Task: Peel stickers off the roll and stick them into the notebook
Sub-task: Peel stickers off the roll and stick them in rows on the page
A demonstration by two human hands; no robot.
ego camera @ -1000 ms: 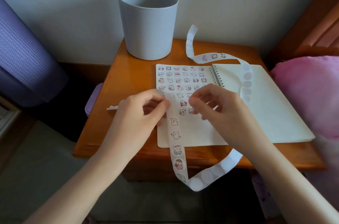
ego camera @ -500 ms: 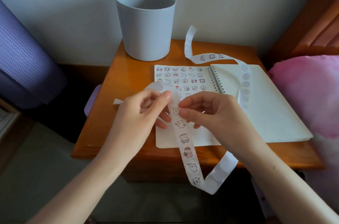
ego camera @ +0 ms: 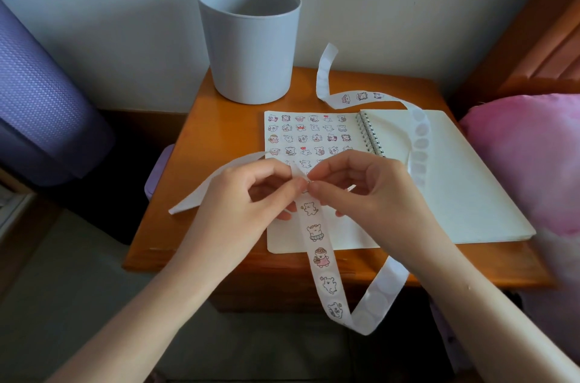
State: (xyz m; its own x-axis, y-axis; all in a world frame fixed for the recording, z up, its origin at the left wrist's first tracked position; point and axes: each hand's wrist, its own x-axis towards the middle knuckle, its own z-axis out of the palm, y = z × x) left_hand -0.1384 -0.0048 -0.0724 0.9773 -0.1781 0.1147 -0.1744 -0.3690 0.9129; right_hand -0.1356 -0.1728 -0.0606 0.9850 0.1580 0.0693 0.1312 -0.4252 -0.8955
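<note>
One wood nightstand (ego camera: 219, 131) w/ notebook (ego camera: 455, 181), sticker strip (ego camera: 316, 233), grey bin (ego camera: 251, 46); wall (ego camera: 125, 21).

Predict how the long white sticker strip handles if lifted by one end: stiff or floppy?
Probably floppy: the long white paper sticker strip sags in a loop below the brown wooden table's front edge. Likely very light: its far end curls up unsupported near the grey plastic bin. It may twist, since the loop shows both faces.
</note>
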